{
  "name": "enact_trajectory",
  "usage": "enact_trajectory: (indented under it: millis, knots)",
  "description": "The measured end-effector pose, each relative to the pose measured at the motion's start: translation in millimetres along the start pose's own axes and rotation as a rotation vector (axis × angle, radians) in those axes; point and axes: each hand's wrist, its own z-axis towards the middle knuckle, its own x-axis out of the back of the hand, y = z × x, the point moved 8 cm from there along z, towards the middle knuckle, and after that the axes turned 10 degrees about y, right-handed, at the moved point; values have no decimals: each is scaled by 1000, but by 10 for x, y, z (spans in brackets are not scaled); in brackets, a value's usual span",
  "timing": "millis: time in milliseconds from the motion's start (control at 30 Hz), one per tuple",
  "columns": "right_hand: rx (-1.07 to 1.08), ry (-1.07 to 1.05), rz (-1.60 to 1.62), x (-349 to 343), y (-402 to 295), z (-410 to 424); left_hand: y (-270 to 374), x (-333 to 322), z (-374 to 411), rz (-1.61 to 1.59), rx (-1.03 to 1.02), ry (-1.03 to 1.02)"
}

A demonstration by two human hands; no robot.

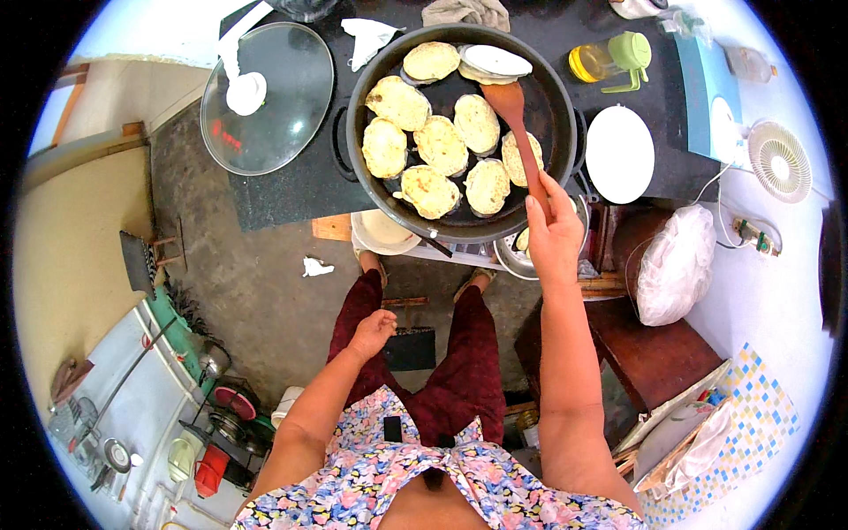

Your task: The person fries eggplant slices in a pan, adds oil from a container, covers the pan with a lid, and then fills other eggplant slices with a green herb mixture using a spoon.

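Note:
My right hand grips the handle of a reddish-brown spatula reaching over a large dark frying pan. The blade is at the near edge of a white-topped flat cake, which overlaps a paler browned one by the pan's far right wall. Several oval, lightly browned cakes, such as the middle one, lie across the pan. One cake is partly behind the spatula handle. My left hand hangs near my thigh, fingers curled, with nothing visible in it.
A glass lid lies left of the pan on the dark counter. To the right are an oil jug and a white plate. Below the pan's near rim stand a pale bowl and a metal strainer.

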Motion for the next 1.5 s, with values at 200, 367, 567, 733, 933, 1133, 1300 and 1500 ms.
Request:
enact_trajectory:
  millis: [200,367,567,733,933,1133,1300,1500]
  knots:
    - [-32,-32,47,-192,-12,96,-76,15,-3,-18,30,10]
    - [48,49,107,-126,150,19,-107,37,12,2,-2,21]
    - [-12,44,182,-57,289,-23,-83,9,-31,9,-38,11]
    - [18,42,81,-35,219,9,0,-70,-34,-11,-15,-4]
    - [-15,47,203,-73,370,-21,-34,-52,-13,51,-39,14]
    - [-2,111,230,87,296,-103,-5,-36,-61,79,-25,19]
    - [253,226,-157,529,73,-209,37,-75,-54,64,-9,-9]
    - [473,318,-669,654,-559,-354,10,-138,-9,40,-43,-27]
